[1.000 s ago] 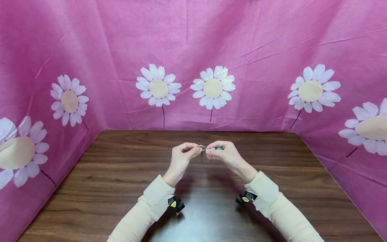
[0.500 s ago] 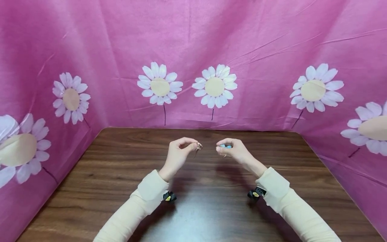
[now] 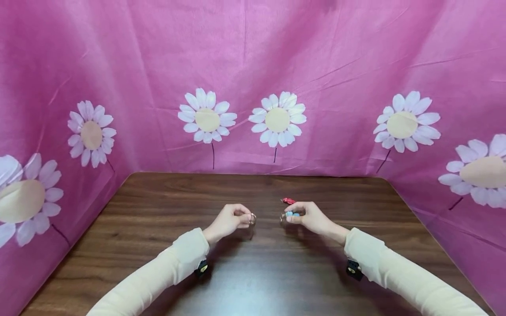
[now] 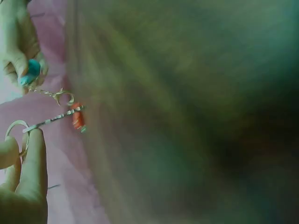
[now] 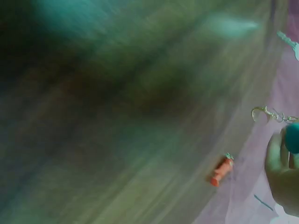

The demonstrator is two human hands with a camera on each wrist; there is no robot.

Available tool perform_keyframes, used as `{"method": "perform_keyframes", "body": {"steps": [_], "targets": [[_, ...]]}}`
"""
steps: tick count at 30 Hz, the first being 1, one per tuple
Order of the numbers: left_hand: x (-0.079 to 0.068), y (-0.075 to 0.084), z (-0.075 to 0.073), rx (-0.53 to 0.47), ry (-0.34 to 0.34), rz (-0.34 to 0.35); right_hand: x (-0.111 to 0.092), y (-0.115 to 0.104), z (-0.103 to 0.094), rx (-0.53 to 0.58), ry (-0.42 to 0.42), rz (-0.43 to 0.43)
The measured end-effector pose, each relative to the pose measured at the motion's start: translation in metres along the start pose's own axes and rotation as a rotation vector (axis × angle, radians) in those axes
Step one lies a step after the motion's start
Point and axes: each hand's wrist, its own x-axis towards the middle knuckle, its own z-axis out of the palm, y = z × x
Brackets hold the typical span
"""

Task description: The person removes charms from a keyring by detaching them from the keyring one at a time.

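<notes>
My left hand (image 3: 229, 220) pinches a gold key ring (image 4: 17, 122) between thumb and fingers. A key (image 4: 53, 120) hangs from that ring, its toothed blade pointing away from the fingers in the left wrist view. Apart from it, to the right, my right hand (image 3: 316, 219) grips a blue keychain charm (image 3: 293, 214). A short chain with a gold clasp (image 5: 267, 111) dangles free from the charm. Just beyond the right hand, a small red charm (image 3: 289, 200) with a metal end lies on the table; its exact shape is too small to tell.
The brown wood-grain table (image 3: 178, 197) reaches back to a pink cloth backdrop (image 3: 245, 52) printed with white daisies, which also hangs along both sides. Dark wrist cameras sit under both cuffs.
Both hands were together at the ring; they have parted and lowered towards the table. The left keeps the key ring, the right the blue charm. The red charm has come into view behind the right hand.
</notes>
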Motion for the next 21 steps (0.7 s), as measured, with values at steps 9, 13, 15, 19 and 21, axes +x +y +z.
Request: {"method": "perform_keyframes", "body": {"steps": [9, 13, 15, 19, 21], "targets": [[0.016, -0.017, -0.004, 0.091, -0.008, -0.017, 0.008, 0.029, 0.005, -0.122, 0.014, 0.054], [0.03, -0.021, -0.011, 0.257, 0.077, -0.001, 0.015, 0.036, 0.0, -0.212, 0.041, 0.026], [0.034, -0.023, -0.015, 0.386, 0.117, 0.01, 0.018, 0.039, 0.0, -0.235, 0.043, 0.015], [0.039, -0.027, -0.02, 0.626, 0.168, 0.047, 0.021, 0.044, 0.0, -0.245, 0.045, 0.026], [0.042, -0.029, -0.022, 0.689, 0.172, 0.052, 0.023, 0.048, 0.001, -0.245, 0.049, 0.037]]}}
